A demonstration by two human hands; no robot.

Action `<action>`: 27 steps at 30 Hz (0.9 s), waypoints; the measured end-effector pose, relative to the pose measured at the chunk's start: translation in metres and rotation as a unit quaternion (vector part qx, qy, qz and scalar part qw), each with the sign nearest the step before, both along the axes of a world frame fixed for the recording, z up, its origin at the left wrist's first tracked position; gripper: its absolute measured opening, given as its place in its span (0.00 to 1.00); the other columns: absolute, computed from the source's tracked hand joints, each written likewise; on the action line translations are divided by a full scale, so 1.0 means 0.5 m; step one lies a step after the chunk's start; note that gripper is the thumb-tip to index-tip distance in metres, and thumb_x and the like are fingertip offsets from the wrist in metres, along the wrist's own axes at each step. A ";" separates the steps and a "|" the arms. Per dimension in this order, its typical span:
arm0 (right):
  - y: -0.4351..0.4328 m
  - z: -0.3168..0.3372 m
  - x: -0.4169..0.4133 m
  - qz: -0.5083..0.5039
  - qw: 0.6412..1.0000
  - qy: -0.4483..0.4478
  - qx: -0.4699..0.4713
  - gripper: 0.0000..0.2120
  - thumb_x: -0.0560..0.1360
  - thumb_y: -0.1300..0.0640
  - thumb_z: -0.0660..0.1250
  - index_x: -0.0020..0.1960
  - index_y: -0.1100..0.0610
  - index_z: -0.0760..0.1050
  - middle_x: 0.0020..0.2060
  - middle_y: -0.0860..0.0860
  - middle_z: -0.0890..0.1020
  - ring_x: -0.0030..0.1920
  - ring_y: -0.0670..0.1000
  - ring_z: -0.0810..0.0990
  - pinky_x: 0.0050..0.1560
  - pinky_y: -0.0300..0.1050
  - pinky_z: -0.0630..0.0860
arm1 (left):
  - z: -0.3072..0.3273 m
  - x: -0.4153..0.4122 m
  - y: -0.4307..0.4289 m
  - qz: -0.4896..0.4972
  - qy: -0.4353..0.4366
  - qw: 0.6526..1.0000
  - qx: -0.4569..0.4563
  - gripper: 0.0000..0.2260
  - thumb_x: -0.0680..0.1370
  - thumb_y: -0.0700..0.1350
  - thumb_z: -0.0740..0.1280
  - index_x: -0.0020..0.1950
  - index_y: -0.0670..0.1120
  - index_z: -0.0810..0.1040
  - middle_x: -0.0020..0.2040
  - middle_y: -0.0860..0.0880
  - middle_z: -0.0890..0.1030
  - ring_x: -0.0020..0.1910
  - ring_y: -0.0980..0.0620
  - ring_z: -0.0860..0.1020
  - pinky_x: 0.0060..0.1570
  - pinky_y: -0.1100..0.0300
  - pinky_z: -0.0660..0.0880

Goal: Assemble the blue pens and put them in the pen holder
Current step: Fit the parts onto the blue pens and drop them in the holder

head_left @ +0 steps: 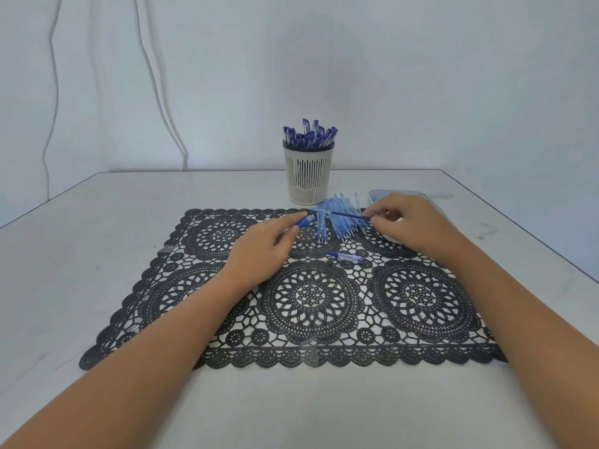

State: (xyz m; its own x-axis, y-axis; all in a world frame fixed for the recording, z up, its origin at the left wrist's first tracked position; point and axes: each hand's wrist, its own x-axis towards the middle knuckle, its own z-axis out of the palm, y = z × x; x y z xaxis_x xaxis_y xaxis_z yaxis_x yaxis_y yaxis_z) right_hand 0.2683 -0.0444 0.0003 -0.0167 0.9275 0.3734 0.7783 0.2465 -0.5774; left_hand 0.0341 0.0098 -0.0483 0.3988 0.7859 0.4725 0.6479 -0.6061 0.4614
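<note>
My left hand (263,247) grips a pen barrel with a blue grip section (304,221), its open end pointing right. My right hand (409,222) pinches a thin blue refill (345,214) by its right end; the refill's left end points toward the barrel, just short of it. Under the refill lies a heap of several blue refills (338,228) on the black lace mat (291,306). A blue pen cap (346,257) and a small dark tip piece (330,263) lie on the mat in front of the heap. The beige slotted pen holder (308,175) stands behind, holding several assembled blue pens (309,134).
A shallow pale tray (382,193) sits at the right behind my right hand, partly hidden by it. The white table (97,241) ends at a back edge near the wall. White cables (155,82) hang on the wall at the left.
</note>
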 end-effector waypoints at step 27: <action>-0.008 0.018 0.041 0.039 0.996 0.004 -0.085 0.10 0.74 0.61 0.65 0.45 0.49 0.82 0.27 0.46 0.71 0.24 0.40 0.66 0.27 0.28 0.62 | -0.002 -0.004 -0.010 -0.004 0.102 0.984 0.143 0.16 0.79 0.52 0.54 0.65 0.56 0.73 0.37 0.55 0.74 0.29 0.58 0.68 0.24 0.66 0.62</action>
State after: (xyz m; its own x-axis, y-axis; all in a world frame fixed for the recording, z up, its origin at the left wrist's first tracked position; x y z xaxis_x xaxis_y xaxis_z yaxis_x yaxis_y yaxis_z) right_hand 0.2889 -0.0484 0.0093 -0.0882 0.9733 0.2118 0.7557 0.2039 -0.6224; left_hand 0.0319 0.0048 -0.0492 0.5146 0.6281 0.5836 0.7037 -0.6983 0.1310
